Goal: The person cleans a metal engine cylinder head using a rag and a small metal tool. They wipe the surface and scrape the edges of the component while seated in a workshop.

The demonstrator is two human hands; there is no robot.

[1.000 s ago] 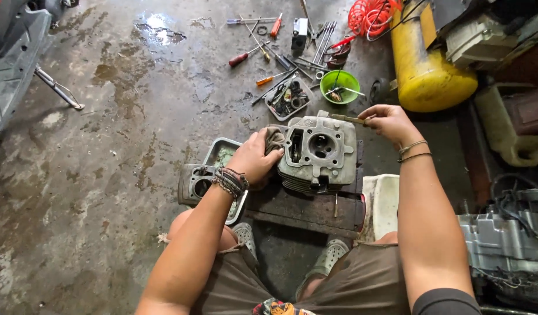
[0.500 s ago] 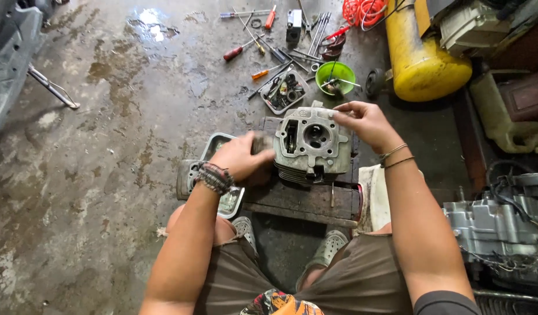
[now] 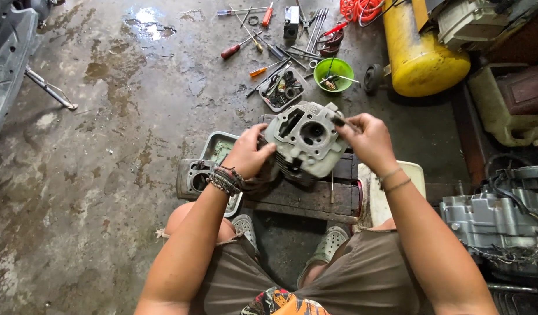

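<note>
A grey metal cylinder head (image 3: 304,140) with cooling fins is tilted up over a dark wooden block (image 3: 304,201). My left hand (image 3: 248,154) grips its left side, with a rag partly hidden under the fingers. My right hand (image 3: 365,140) rests on the head's right edge and pinches a thin dark tool (image 3: 342,122) against it.
A grey cylinder barrel (image 3: 193,178) and a metal tray (image 3: 219,149) lie to the left. Screwdrivers (image 3: 242,46), a small parts tray (image 3: 283,88) and a green bowl (image 3: 334,73) lie beyond. A yellow tank (image 3: 420,52) stands at the upper right, an engine case (image 3: 496,216) on the right.
The cylinder head has been lifted and tilted, its top swung left. My right hand came in from its far right corner onto its right edge; my left hand shifted its grip.
</note>
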